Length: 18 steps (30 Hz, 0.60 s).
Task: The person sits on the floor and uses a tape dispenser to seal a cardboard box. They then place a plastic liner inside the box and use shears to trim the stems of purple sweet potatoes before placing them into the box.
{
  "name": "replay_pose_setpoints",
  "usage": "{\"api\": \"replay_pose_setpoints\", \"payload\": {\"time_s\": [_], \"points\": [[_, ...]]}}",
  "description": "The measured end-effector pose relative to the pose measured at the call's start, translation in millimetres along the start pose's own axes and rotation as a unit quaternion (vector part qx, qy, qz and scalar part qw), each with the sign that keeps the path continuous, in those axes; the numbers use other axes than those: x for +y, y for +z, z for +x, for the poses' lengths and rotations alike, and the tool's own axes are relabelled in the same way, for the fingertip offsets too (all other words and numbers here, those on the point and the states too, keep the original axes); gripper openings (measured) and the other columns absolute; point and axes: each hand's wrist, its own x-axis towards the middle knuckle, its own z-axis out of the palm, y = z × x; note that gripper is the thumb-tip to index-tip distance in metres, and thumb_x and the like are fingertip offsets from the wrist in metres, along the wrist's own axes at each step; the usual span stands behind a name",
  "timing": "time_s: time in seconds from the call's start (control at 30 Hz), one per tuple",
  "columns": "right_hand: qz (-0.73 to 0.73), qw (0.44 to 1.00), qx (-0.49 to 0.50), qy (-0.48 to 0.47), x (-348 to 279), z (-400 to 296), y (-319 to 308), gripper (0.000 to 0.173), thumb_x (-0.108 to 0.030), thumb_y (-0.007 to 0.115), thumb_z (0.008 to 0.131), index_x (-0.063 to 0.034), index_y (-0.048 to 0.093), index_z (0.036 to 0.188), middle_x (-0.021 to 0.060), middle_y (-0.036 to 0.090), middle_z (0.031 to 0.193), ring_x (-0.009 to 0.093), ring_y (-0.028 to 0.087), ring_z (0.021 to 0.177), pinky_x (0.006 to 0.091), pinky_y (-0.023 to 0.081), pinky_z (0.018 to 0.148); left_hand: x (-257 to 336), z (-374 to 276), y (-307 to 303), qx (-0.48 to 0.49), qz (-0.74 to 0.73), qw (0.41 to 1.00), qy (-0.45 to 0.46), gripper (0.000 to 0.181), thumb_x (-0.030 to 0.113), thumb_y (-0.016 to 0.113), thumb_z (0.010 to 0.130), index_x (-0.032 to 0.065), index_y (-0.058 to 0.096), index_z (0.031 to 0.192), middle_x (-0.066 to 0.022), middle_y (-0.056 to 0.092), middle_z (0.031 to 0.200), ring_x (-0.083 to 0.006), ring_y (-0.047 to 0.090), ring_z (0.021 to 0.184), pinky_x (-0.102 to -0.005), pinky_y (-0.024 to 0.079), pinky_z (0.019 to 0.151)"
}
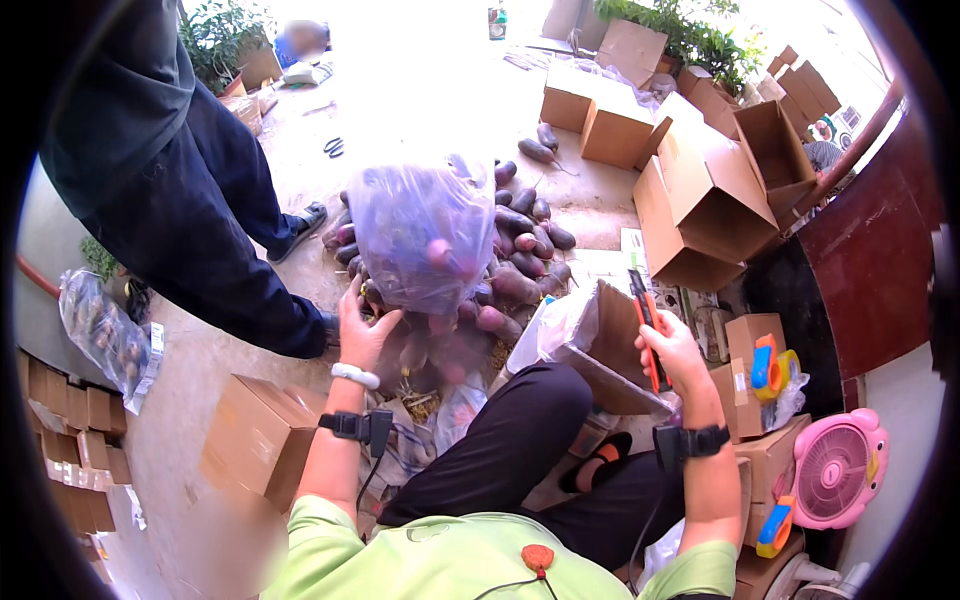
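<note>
A translucent plastic bag [420, 232] of purple radishes stands over a loose radish pile [525, 262] on the floor before me. Below the bag, several radishes [442, 349] are blurred, as if in motion. My left hand [363, 326] is at the bag's lower left side, thumb and fingers spread; whether it touches the bag or the radishes is unclear. In my right hand [670, 349] is an orange-and-black tool [646, 315], apparently a utility knife, pointing up and away from me. Beside that hand, an open carton [611, 352] with a plastic liner leans by my knee.
Another person's legs [217, 202] stand close on the left. Open cardboard boxes [705, 202] occupy the right, and a closed carton [259, 435] sits at lower left. Tape dispensers [766, 367] and a pink fan [836, 472] are at right. Scissors [334, 147] lie farther off.
</note>
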Motion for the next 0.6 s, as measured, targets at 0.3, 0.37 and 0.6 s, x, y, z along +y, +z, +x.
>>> {"api": "replay_pose_setpoints", "payload": {"time_s": [0.3, 0.37, 0.6], "points": [[0.113, 0.99, 0.085, -0.008, 64, -22, -36, 0.026, -0.015, 0.056, 0.093, -0.0047, 0.049, 0.116, 0.0035, 0.059, 0.075, 0.008, 0.054, 0.052, 0.0241, 0.047, 0.043, 41, 50, 87, 0.115, 0.093, 0.987, 0.054, 0.117, 0.036, 0.087, 0.058, 0.0037, 0.018, 0.147, -0.0277, 0.025, 0.146, -0.0415, 0.023, 0.135, -0.0468, 0.019, 0.112], [0.135, 0.986, 0.096, -0.021, 65, -25, -41, 0.025, -0.015, 0.056, 0.094, -0.005, 0.049, 0.116, 0.0034, 0.059, 0.075, 0.008, 0.054, 0.053, 0.0241, 0.047, 0.043, 36, 69, 88, 0.118, 0.108, 0.986, 0.037, 0.116, 0.044, 0.085, 0.058, 0.0039, 0.021, 0.146, -0.0285, 0.03, 0.143, -0.0432, 0.029, 0.131, -0.0479, 0.023, 0.11], [0.149, 0.983, 0.109, -0.023, 71, -25, -55, 0.022, -0.015, 0.055, 0.094, -0.0059, 0.05, 0.113, 0.0029, 0.059, 0.076, 0.007, 0.054, 0.054, 0.0231, 0.047, 0.044, -31, 81, 60, -0.04, 0.259, 0.962, -0.08, 0.106, 0.051, 0.081, 0.061, 0.0078, 0.031, 0.144, -0.0199, 0.038, 0.14, -0.038, 0.032, 0.131, -0.045, 0.026, 0.111]]}}
